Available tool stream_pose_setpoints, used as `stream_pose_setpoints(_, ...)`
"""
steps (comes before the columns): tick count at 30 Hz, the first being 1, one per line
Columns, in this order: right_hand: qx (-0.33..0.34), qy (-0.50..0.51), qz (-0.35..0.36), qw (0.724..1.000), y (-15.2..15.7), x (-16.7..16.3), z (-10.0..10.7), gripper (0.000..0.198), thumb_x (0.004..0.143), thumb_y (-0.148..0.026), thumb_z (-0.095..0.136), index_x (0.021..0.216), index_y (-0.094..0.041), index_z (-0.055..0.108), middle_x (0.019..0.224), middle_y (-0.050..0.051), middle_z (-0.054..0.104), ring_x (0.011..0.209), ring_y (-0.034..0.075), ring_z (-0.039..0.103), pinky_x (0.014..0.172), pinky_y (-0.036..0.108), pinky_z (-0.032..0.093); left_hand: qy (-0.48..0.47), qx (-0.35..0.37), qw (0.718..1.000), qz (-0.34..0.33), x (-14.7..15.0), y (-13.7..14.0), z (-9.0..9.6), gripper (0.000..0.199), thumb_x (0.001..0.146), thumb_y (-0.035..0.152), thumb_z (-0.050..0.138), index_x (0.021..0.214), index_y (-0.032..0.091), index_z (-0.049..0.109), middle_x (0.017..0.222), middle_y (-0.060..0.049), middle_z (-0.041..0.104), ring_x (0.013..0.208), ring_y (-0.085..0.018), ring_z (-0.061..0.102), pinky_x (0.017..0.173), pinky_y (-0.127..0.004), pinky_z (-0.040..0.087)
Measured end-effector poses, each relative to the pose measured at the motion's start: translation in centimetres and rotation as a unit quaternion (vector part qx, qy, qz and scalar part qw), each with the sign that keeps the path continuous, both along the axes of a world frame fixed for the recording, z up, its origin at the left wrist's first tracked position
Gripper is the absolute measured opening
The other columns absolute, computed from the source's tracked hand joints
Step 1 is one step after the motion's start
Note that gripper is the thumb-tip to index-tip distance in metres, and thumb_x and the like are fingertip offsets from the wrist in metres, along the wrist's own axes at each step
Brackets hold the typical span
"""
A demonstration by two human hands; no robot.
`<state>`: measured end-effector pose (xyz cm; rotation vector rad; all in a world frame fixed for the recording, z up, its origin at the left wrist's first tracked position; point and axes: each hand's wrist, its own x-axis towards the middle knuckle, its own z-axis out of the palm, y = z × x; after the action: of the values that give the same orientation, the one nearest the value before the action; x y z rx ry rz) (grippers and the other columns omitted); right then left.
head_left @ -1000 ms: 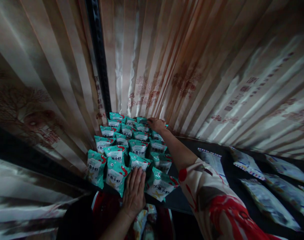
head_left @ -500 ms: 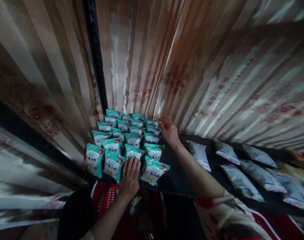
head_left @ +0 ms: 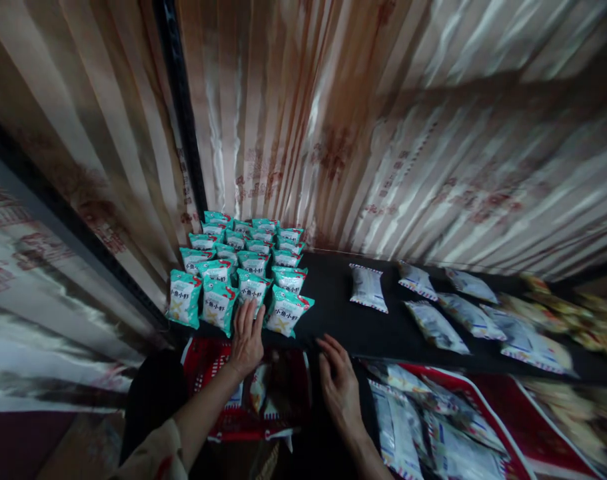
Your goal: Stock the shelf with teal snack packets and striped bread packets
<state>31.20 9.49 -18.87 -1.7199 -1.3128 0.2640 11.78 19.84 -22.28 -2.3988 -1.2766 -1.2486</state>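
Observation:
Teal-and-white snack bags [head_left: 219, 307] stand upright in rows at the left end of a black shelf [head_left: 323, 313]. My left hand [head_left: 248, 340] rests its outstretched fingers against the lower front of one bag [head_left: 253, 285] in the front part of the group, not wrapped round it. Beside it, to the right, is the front corner bag [head_left: 287, 313]. My right hand [head_left: 339, 377] is empty, its fingers loosely stretched and a little apart, in front of the shelf's front edge.
Below my left hand sits a red basket [head_left: 303, 387] with a few packets inside. Clear-and-white packets [head_left: 368, 288] lie flat along the shelf to the right. Another red basket [head_left: 503, 440] holds similar packets. Printed pleated sheeting [head_left: 283, 120] hangs behind, beside a dark upright post [head_left: 183, 107].
My right hand has drawn back from the rear right of the teal bags to in front of the shelf. My left hand still touches the front bags. The view has shifted, showing more baskets.

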Motion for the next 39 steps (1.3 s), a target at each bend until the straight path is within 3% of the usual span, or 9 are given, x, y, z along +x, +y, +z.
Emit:
stream_pose_setpoints(3, 0.001, -0.005, 0.036, 0.999, -0.1, -1.4, -0.2, 0.030, 0.086, -0.035, 0.045, 0.103, -0.024, 0.067, 0.123, 0.011, 0.058, 0.113, 0.025, 0.056, 0.095, 0.045, 0.048, 0.014, -0.055, 0.998, -0.024, -0.3, -3.7, -0.9, 0.071, 0.078, -0.002, 0.034, 0.145, 0.018, 0.021, 0.150, -0.014, 0.027, 0.140, -0.027, 0.019, 0.106, -0.047, 0.037)
stream_pose_setpoints(6, -0.001, -0.013, 0.066, 0.998, 0.9, -2.7, -0.1, 0.031, 0.087, -0.034, 0.045, 0.108, -0.026, 0.067, 0.129, 0.009, 0.054, 0.118, 0.025, 0.053, 0.099, 0.045, 0.046, 0.011, -0.115, 0.993, -0.001, -0.7, -7.1, -2.0, 0.072, 0.075, -0.004, 0.033, 0.143, 0.017, 0.026, 0.148, -0.015, 0.030, 0.140, -0.026, 0.019, 0.104, -0.046, 0.040)
stream_pose_setpoints(11, -0.007, -0.035, 0.098, 0.995, 2.2, -4.9, 0.2, 0.033, 0.086, -0.032, 0.047, 0.114, -0.027, 0.064, 0.136, 0.008, 0.048, 0.124, 0.025, 0.047, 0.103, 0.044, 0.041, -0.009, -0.158, 0.987, -0.014, -1.7, -9.4, -3.2, 0.069, 0.074, -0.004, 0.033, 0.141, 0.014, 0.031, 0.147, -0.016, 0.032, 0.140, -0.024, 0.018, 0.106, -0.046, 0.038)
stream_pose_setpoints(23, -0.038, -0.027, 0.092, 0.995, 2.1, -5.3, -0.9, 0.036, 0.082, -0.030, 0.049, 0.114, -0.021, 0.064, 0.140, 0.010, 0.044, 0.126, 0.026, 0.045, 0.104, 0.045, 0.039, -0.042, -0.227, 0.972, -0.034, -3.5, -9.3, -3.4, 0.071, 0.067, -0.005, 0.036, 0.137, 0.011, 0.037, 0.147, -0.017, 0.030, 0.139, -0.024, 0.021, 0.108, -0.047, 0.034)
stream_pose_setpoints(30, -0.034, 0.043, 0.075, 0.996, 1.4, -6.1, -2.2, 0.034, 0.082, -0.033, 0.048, 0.106, -0.018, 0.066, 0.138, 0.014, 0.044, 0.114, 0.026, 0.055, 0.091, 0.042, 0.051, -0.076, -0.223, 0.972, 0.006, -4.8, -10.3, -3.3, 0.076, 0.068, -0.006, 0.035, 0.141, 0.018, 0.030, 0.151, -0.014, 0.022, 0.139, -0.027, 0.021, 0.107, -0.052, 0.034)
stream_pose_setpoints(33, -0.026, 0.051, 0.072, 0.996, 1.0, -6.5, -2.4, 0.033, 0.082, -0.034, 0.047, 0.105, -0.020, 0.066, 0.135, 0.012, 0.047, 0.112, 0.026, 0.056, 0.094, 0.044, 0.048, -0.090, -0.187, 0.977, 0.048, -5.3, -9.2, -2.1, 0.079, 0.069, -0.005, 0.036, 0.142, 0.021, 0.026, 0.152, -0.012, 0.016, 0.140, -0.030, 0.016, 0.108, -0.056, 0.030)
stream_pose_setpoints(39, -0.022, 0.060, 0.056, 0.996, 1.4, -6.7, -1.2, 0.031, 0.081, -0.036, 0.048, 0.099, -0.019, 0.067, 0.135, 0.012, 0.047, 0.116, 0.027, 0.053, 0.096, 0.045, 0.046, -0.110, -0.157, 0.976, 0.104, -6.4, -5.4, -0.3, 0.066, 0.074, -0.001, 0.038, 0.137, 0.018, 0.036, 0.151, -0.013, 0.016, 0.139, -0.031, 0.018, 0.109, -0.055, 0.029)
